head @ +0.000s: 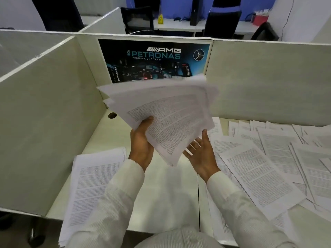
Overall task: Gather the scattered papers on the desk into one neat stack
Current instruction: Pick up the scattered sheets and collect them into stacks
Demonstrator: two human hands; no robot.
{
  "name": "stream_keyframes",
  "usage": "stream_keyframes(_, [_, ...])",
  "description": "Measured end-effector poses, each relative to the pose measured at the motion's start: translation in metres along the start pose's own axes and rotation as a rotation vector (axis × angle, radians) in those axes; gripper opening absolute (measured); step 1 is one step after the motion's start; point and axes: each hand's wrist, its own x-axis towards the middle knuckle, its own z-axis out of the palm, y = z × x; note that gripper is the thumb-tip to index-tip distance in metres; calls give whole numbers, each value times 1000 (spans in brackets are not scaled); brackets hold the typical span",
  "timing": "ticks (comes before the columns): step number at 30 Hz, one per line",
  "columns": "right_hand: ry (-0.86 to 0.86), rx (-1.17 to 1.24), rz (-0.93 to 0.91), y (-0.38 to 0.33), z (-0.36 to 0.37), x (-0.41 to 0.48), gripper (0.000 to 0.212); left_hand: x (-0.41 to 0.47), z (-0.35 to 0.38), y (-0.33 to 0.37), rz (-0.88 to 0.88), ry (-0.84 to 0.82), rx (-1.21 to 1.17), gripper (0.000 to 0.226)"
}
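My left hand [141, 142] grips a thick, fanned bundle of printed papers [166, 113] by its lower left edge and holds it raised and tilted above the desk [161, 194]. Just below the bundle's lower right corner, my right hand [200, 153] is palm up with fingers spread, touching or nearly touching the sheets. A squared stack of printed pages [89, 185] lies on the desk at the left, partly under my left sleeve. Several loose printed sheets [265, 172] overlap each other across the right half of the desk.
White partition walls enclose the desk on the left [44, 131] and at the back [268, 77], where a dark racing-team poster [154, 59] hangs. A round cable hole [112, 115] sits at the desk's back left. Chairs and other desks stand beyond the partition.
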Motion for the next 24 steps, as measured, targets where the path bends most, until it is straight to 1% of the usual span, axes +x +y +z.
stream_keyframes(3, [-5,61,26,5,5,0,61,-1,2,2,6,30,-41,36])
stream_keyframes(4, [-10,79,31,7,8,-1,56,-2,1,0,14,59,3,37])
stream_keyframes(7, [-9,71,36,16,12,-1,49,-6,-6,-6,74,153,251,31])
stream_keyframes(10, [5,9,60,24,9,0,54,-7,-22,-10,60,205,376,32])
stream_keyframes(12, [22,33,51,27,3,1,54,-6,-33,-10,19,242,375,27])
stream_keyframes(14, [19,99,42,28,1,0,54,-6,-43,-9,-2,230,318,19])
stream_keyframes(16, [-4,140,37,29,4,-1,53,-7,-49,-9,-15,175,243,20])
stream_keyframes(18, [-16,142,37,32,9,-1,55,-7,-51,-13,-50,154,266,25])
stream_keyframes(21, [20,24,21,38,10,-1,48,-4,-59,-19,-69,215,414,30])
stream_keyframes(24, [113,-169,-16,36,-5,-1,38,-3,-81,-18,-127,229,459,31])
